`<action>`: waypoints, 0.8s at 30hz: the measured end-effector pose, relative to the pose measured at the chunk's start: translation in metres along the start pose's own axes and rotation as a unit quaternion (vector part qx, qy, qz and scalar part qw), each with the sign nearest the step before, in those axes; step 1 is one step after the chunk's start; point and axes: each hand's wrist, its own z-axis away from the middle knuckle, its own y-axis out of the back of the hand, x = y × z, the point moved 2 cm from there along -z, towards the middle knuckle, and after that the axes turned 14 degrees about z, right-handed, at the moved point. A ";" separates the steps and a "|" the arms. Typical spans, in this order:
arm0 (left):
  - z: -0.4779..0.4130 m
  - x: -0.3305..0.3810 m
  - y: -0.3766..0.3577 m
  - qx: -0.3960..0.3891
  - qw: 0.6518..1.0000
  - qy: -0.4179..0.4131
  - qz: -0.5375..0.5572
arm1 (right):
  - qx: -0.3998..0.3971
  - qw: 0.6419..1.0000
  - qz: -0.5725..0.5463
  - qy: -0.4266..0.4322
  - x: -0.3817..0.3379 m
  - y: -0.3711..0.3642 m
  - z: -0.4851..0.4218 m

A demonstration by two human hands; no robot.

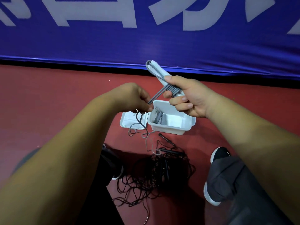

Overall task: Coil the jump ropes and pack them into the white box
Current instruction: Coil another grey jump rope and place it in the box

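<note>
Two bare forearms (68, 151) reached in from the bottom edge, above a pair of black shoes (220, 154) planted on the red floor (56, 103). Between the shoes, well below the fingers of both hands, lay a tangled heap of black jump ropes (154, 174).

Higher up, the left hand (134, 96) pinched a strand of the grey jump rope (172, 91) between its thumb and curled fingertips. From those fingertips the slack hung down and trailed in loose loops across the floor. The strand ran taut from the left fingers up to the right hand (190, 96), whose thumb and curled fingers gripped the bundle where several turns of rope were wound round it. The white handles (160, 71) and a grey loop stuck out past the right thumb.

Just beyond and under the fingers of both hands stood the white box (168, 129), open on the floor. A second grey rope (160, 118) lay coiled in its left end, and its white lid (126, 121) rested beside it, beneath the left fingertips. A blue banner (146, 43) with pale lettering closed off the background.
</note>
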 end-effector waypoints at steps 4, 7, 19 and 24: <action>-0.003 -0.001 0.000 0.015 1.000 0.009 -0.015 | -0.003 1.000 0.024 -0.004 0.001 -0.002 0.002; -0.004 -0.002 -0.002 0.019 0.999 0.014 -0.023 | -0.014 0.999 0.045 -0.011 0.003 -0.005 0.004; -0.002 0.001 0.005 0.068 0.994 -0.035 0.081 | -0.176 0.975 0.120 -0.070 0.007 -0.002 0.010; 0.006 0.010 0.004 0.036 0.984 -0.112 0.134 | -0.239 0.941 0.199 -0.134 0.006 -0.009 0.020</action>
